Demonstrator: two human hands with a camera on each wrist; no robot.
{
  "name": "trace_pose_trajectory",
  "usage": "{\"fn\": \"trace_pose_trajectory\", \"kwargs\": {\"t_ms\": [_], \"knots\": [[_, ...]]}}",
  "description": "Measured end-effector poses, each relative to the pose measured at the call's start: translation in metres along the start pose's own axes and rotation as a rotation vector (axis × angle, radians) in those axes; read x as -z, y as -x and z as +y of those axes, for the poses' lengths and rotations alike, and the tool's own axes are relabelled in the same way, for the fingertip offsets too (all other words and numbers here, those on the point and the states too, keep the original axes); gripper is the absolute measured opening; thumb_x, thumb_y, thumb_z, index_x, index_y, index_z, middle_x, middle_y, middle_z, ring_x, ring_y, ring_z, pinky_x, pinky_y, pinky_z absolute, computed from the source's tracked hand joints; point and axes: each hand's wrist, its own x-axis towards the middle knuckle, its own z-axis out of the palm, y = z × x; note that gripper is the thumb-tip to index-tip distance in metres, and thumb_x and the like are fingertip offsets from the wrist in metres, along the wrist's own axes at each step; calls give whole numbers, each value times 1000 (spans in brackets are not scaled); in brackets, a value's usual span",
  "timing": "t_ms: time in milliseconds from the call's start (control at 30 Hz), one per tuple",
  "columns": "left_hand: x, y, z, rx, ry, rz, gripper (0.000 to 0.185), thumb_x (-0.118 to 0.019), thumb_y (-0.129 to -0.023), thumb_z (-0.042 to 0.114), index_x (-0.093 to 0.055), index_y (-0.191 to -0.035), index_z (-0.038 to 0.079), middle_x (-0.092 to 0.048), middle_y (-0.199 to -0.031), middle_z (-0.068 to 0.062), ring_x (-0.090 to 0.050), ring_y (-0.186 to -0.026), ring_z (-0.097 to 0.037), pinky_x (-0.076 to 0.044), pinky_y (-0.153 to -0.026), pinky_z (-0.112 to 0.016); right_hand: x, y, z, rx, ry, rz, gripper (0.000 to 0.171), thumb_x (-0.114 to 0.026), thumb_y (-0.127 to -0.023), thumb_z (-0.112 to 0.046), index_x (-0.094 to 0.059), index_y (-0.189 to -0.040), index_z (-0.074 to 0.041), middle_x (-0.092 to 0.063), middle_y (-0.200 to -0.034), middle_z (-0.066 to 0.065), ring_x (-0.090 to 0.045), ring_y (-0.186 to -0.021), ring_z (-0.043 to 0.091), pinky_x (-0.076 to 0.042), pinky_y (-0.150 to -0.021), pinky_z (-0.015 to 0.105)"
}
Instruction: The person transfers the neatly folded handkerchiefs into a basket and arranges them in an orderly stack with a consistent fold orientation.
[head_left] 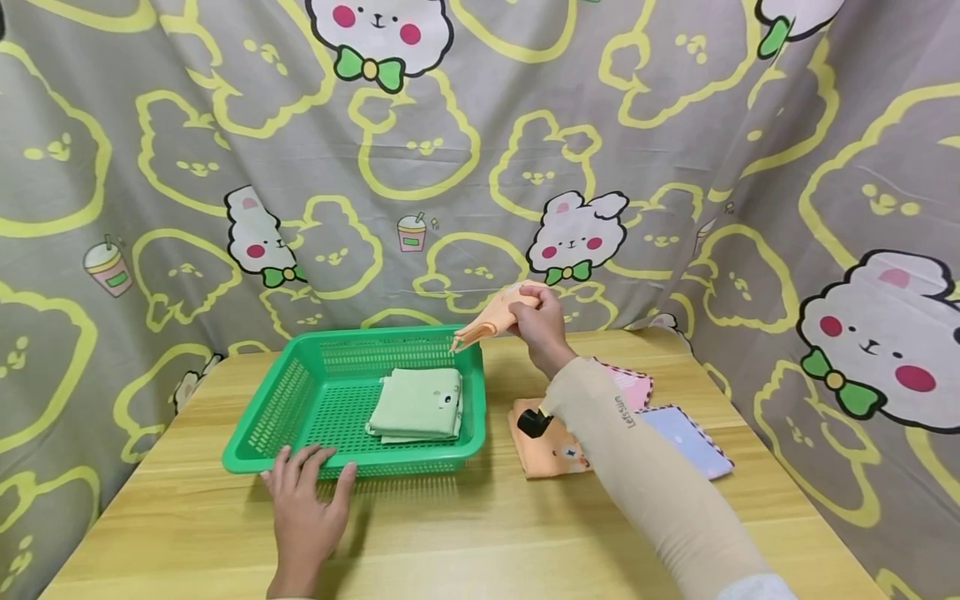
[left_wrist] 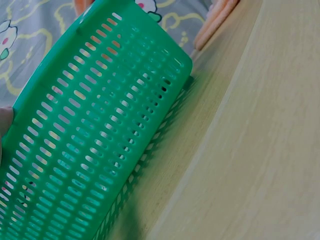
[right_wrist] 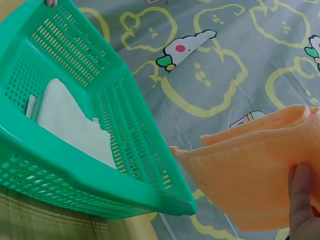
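Note:
My right hand (head_left: pixel 542 327) pinches a folded orange towel (head_left: pixel 495 315) in the air, by the right rim of a green plastic basket (head_left: pixel 352 467). In the right wrist view the orange towel (right_wrist: pixel 250 170) hangs beside the basket's end, with one finger flat along its side. My left hand (head_left: pixel 306 504) grips the basket's front rim, fingertips over the edge and thumb outside. Inside the basket, toward its right side, lies a folded pale green towel (head_left: pixel 416 404) with a small animal face.
Right of the basket, another folded orange towel (head_left: pixel 547 446) lies on the wooden table (head_left: pixel 450 542), partly under my right forearm. Beyond it are a blue cloth (head_left: pixel 686 442) and a pink cloth (head_left: pixel 637 387), both with checked edging. A patterned grey curtain (head_left: pixel 465 167) surrounds the table.

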Motion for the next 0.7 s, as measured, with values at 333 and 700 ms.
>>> {"fn": "trace_pose_trajectory", "kwargs": {"t_ms": [333,700], "knots": [[-1,0,-1,-8,11,13,37,-72,-87,28,-65,-106,-3,-55,-118,-25,-30,-129,-56,1,-104,-73,-6,1,1,2,-9,-3,33,-56,-85,7,-51,-116,1,-51,-122,19,-60,-80,21,-53,-56,22],[1,0,-1,-1,10,1,36,-72,-86,26,-65,-107,-2,-55,-118,-25,-29,-129,-56,1,-104,-73,-13,4,0,-13,-24,-14,32,-56,-85,8,-51,-116,2,-51,-120,20,-60,-81,23,-54,-57,23]]}}
